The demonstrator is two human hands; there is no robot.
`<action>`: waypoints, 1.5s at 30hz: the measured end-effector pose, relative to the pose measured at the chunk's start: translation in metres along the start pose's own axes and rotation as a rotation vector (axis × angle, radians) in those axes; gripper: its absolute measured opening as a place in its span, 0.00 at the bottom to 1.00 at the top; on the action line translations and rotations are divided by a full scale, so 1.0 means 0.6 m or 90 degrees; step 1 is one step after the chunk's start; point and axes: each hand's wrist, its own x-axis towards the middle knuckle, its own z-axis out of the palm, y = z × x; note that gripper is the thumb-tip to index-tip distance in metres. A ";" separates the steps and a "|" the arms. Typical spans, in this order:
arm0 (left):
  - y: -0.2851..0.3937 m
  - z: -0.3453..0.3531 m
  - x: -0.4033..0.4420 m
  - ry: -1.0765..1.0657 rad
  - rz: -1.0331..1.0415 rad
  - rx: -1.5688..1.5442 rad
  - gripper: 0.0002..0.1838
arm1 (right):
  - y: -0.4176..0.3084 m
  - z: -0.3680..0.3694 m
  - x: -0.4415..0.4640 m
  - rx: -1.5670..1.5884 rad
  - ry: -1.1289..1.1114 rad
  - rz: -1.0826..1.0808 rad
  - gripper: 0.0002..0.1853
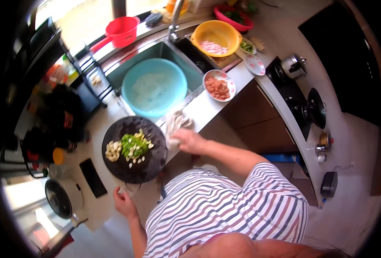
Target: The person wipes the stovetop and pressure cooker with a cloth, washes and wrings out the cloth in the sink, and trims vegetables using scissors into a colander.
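Observation:
My right hand (189,140) is closed on a crumpled, pale cloth (178,124) at the counter edge, below the sink. Left of it lies a round dark cutting board (151,168) with chopped green pieces (134,145), pale cloves or slices (112,151) and a few white bits. My left hand (124,203) hangs by the board's near edge with its fingers loosely bent and apart, and nothing shows in it. A light blue basin (182,88) with cloudy water stands in the sink (194,76), just beyond the cloth.
A patterned bowl of minced or diced meat (218,88) stands on the counter right of the sink. Behind it is a yellow basin (230,31) with pinkish pieces. A phone (93,177) and a rice cooker (63,198) are at left; a stove (300,107) is at right.

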 end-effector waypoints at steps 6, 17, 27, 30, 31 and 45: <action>0.250 0.126 0.020 -0.158 0.372 -0.026 0.17 | 0.019 -0.096 -0.070 0.069 -0.066 0.000 0.21; 0.389 0.395 -0.001 -0.237 0.493 0.439 0.30 | 0.255 -0.556 -0.224 0.388 0.099 0.238 0.19; 0.401 0.438 -0.003 -0.198 0.399 0.379 0.16 | 0.505 -0.524 -0.079 0.197 0.319 0.228 0.19; 0.405 0.454 0.019 -0.166 0.434 0.441 0.16 | 0.535 -0.471 -0.083 0.059 0.222 0.215 0.21; 0.408 0.459 0.028 -0.183 0.416 0.454 0.16 | 0.541 -0.463 -0.090 0.046 0.231 0.211 0.20; 0.533 0.629 0.058 -0.566 -0.261 -0.342 0.14 | 0.706 -0.622 -0.159 0.741 0.552 0.745 0.13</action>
